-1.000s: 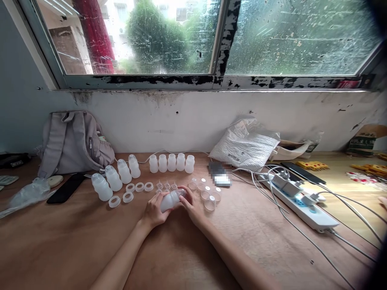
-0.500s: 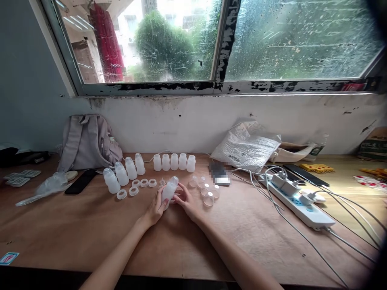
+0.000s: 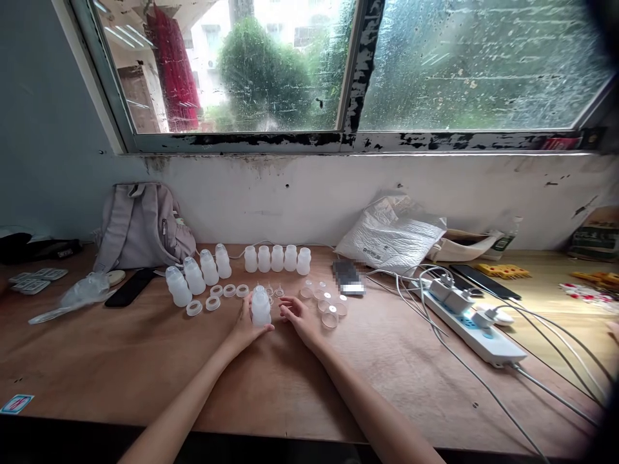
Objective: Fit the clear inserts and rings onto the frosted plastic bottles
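Note:
A translucent white baby bottle (image 3: 261,309) with a cover on its top stands upright in the grip of my left hand (image 3: 245,325). My right hand (image 3: 298,318) is apart from it on the right, fingers loosely bent and spread, holding nothing I can see. Behind the bottle lie small clear nipples (image 3: 279,292), partly hidden. Several white collar rings (image 3: 213,303) lie left of my left hand. Several clear dome caps (image 3: 330,317) lie just right of my right hand. Several covered bottles (image 3: 194,277) stand at the left, and several uncovered bottles (image 3: 277,259) form a row at the back.
A grey backpack (image 3: 140,225), a black phone (image 3: 130,288) and a plastic bag (image 3: 89,290) are on the left. On the right are a silver mailer bag (image 3: 391,235), a power strip (image 3: 476,325) with trailing cables, and yellow pieces (image 3: 503,270). The wall and window rise behind.
The bottle has gone from tilted between both hands to upright in my left hand, slightly left. My right hand has let go of it and its fingers have drawn away.

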